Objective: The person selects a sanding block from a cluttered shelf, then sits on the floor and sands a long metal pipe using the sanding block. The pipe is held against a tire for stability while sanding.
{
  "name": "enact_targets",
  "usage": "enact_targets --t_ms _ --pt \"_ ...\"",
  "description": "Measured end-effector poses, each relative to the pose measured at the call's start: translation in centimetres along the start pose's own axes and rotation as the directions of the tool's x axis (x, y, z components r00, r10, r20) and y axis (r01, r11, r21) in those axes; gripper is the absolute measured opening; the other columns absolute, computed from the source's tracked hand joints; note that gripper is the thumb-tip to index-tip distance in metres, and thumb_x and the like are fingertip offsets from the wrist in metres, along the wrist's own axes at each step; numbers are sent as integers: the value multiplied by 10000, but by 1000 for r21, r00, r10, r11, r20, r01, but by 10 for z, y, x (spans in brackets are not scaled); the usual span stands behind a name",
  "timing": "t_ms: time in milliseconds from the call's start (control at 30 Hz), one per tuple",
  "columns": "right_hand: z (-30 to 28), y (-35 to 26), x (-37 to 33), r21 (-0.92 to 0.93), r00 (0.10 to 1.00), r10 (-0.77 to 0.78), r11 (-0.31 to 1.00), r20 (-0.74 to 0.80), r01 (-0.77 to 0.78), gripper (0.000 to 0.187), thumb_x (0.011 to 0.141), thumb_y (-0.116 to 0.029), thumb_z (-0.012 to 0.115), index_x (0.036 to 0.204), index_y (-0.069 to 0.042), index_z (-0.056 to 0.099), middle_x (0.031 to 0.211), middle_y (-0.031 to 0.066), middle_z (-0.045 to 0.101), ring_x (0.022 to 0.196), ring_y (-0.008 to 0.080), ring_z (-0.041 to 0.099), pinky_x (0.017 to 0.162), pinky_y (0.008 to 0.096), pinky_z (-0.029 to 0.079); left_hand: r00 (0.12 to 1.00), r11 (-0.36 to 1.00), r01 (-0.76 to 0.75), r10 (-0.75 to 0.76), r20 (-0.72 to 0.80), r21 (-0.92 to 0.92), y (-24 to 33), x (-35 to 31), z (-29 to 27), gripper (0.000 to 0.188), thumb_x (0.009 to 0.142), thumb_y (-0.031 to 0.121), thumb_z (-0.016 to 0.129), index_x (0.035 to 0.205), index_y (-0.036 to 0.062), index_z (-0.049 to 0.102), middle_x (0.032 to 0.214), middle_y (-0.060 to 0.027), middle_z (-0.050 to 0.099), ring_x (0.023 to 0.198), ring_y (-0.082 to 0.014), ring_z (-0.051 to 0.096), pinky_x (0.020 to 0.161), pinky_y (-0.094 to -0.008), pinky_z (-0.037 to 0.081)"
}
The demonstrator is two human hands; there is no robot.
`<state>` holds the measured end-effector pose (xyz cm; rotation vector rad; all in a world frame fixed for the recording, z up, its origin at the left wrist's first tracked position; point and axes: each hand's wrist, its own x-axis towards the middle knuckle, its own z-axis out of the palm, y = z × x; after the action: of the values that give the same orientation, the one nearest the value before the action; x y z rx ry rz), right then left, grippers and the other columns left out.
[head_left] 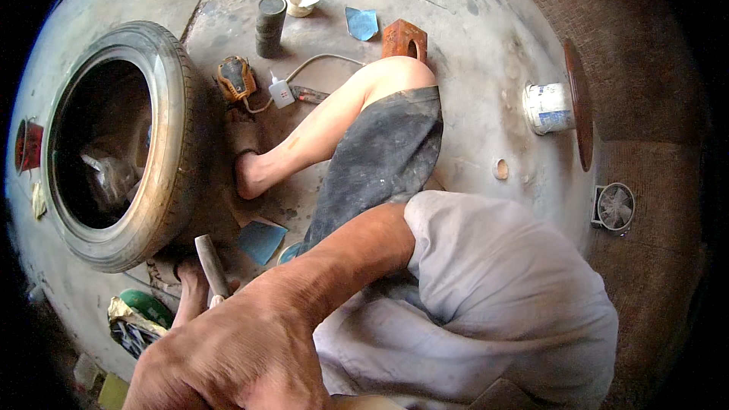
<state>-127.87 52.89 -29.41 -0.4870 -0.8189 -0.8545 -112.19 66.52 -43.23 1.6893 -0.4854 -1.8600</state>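
My right hand (228, 353) fills the lower left of the view, close up, its wrist bent. Its fingers are hidden or run past the lower edge, so whether it holds anything does not show. The bare forearm comes from a loose grey sleeve (486, 250). Just beyond the hand a worn, pale rod-like handle (213, 264) sticks up beside my foot; its lower end is covered. A scrap of skin shows by it, too little to identify. No clear part of my left hand appears. A car tyre (176, 182) stands upright at left, with a crumpled clear plastic bag (110, 178) seen through its opening.
By my leg (319, 125) lie a yellow-black power sander (236, 80), a white plug adapter (280, 93) with a cable, and blue sandpaper sheets (263, 241). Farther off stand a dark cylinder (270, 26), a bowl (302, 1) and a rusty metal block (404, 39). A round-topped stool (579, 106) and fan (614, 206) are right.
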Motion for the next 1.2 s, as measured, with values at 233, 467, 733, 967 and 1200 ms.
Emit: enact_targets --t_ms 233,467,733,967,1200 --pt "5 -10 -11 -200 988 70 975 -137 -97 341 1057 -245 565 1298 -19 648 814 22 637 683 103 550 632 251 432 1000 999 -23 23 -16 29 5 -8 -2 362 1079 383 506 1226 66 599 697 -15 548 443 -125 493 383 -254 376" --pt "1 -126 -22 -794 787 -117 161 -605 -586 395 1032 -334 586 1248 -14 668 977 67 675 865 170 598 764 307 463 991 989 -127 129 -20 75 39 -13 -11 373 1082 380 504 1260 65 596 699 -18 549 441 -129 494 382 -255 376" --pt "-127 -307 -170 -237 251 -849 -153 -466 -959 475 1003 -436 611 1192 -8 690 1163 119 718 1071 247 654 915 371 499 986 985 -169 169 -5 40 112 33 -22 357 1091 418 497 1180 84 585 771 -16 573 575 -120 570 465 -274 472" --pt "-198 -136 -400 238 28 -771 -230 -636 -944 328 1004 -357 558 1027 -42 646 928 188 723 865 372 691 802 490 527 996 992 -90 90 -10 -87 102 87 -9 343 1100 355 484 1161 28 567 704 -68 561 425 -185 481 385 -319 406" --pt "-194 -159 -376 312 147 -740 -444 -656 -840 317 1005 -382 577 1022 -77 661 1019 237 673 979 447 638 858 545 495 995 981 -22 41 -92 194 138 104 -23 435 1106 432 421 1285 48 521 653 -47 498 402 -175 505 326 -303 419"
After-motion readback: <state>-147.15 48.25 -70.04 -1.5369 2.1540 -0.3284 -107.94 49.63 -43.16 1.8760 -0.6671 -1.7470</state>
